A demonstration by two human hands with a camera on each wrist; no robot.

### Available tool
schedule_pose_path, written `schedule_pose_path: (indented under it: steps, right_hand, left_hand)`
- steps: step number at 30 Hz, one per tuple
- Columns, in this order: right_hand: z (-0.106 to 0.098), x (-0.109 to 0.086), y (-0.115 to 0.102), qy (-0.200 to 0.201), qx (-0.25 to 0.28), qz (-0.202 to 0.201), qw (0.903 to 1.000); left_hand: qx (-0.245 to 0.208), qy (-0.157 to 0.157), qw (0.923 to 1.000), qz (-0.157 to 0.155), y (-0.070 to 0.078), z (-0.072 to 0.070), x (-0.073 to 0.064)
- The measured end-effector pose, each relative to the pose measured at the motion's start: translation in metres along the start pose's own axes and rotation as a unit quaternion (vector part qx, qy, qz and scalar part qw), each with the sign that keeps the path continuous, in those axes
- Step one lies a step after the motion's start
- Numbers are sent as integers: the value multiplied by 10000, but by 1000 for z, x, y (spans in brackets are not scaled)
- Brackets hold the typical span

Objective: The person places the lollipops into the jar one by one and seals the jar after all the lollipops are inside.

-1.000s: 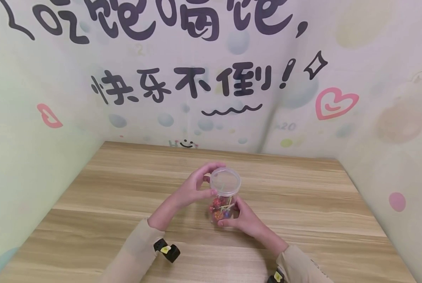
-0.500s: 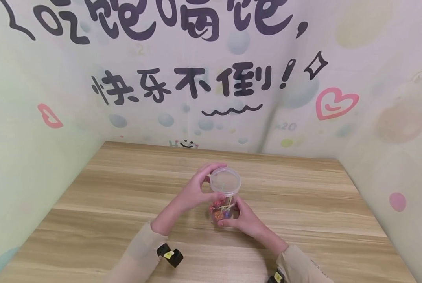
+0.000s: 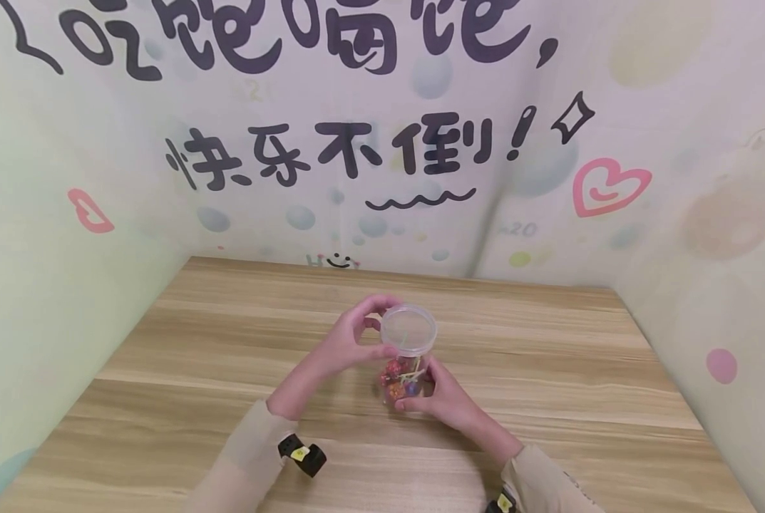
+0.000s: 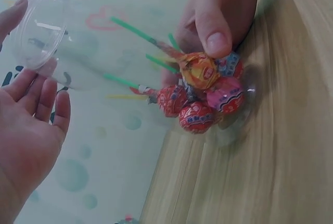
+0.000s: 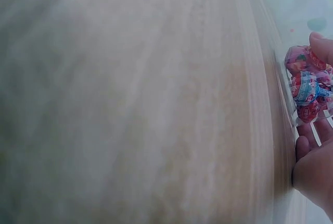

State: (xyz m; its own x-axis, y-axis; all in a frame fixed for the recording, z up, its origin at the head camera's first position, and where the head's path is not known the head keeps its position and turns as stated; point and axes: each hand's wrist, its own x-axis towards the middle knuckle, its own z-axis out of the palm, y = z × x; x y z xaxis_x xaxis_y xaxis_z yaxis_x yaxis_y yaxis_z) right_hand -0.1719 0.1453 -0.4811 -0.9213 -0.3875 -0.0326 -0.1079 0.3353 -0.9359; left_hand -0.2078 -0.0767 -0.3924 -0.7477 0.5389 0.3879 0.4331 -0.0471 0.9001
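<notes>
A clear plastic jar stands upright on the wooden table, a clear round lid on its mouth. Wrapped lollipops, red, orange, pink and blue with green and yellow sticks, lie inside. My left hand holds the lid's rim from the left, thumb at the near side and fingers curled round the far side. Low on the jar's right side, my right hand grips the wall, its thumb at the front. The right wrist view catches only part of the right hand and the lollipops at its edge.
The wood-grain table reaches back to a pale wall with large dark lettering and bubble prints. Side walls close in left and right. Black wrist straps sit on both beige sleeves.
My left hand turned, its thumb sliding right along the lid's near rim, then swung back left to about where it was. The right hand and the jar have stayed in place.
</notes>
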Motion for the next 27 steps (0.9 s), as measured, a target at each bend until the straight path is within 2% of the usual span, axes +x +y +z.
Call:
schedule_pose_path:
  steps: [8,10,13,16,20,23,27]
  right_hand:
    - [0,-1,-2,54,-13,109,9999]
    - [0,-1,-2,47,-25,122,9999]
    - [0,-1,-2,19,-6,107,9999]
    - [1,-1,-1,-21,9,85,10000]
    - [1,-1,-1,-7,-2,50,10000]
    - [1,-1,0,32,-29,12,10000]
    - [1,0,0,32,-29,-66,10000]
  left_hand:
    - [-380,-920,9950,128,-4,-12,10]
    - [-477,-1049,9933,104,-4,-13,11]
    - [-463,-1042,9934,93,-5,-13,10]
    - [-260,-744,9967,168,-4,-9,4]
    - [375,109,9992,111,3,2,-6]
    - [891,800,9927,-152,9,13,-12]
    - [1211,1505,9800,-478,13,25,-16]
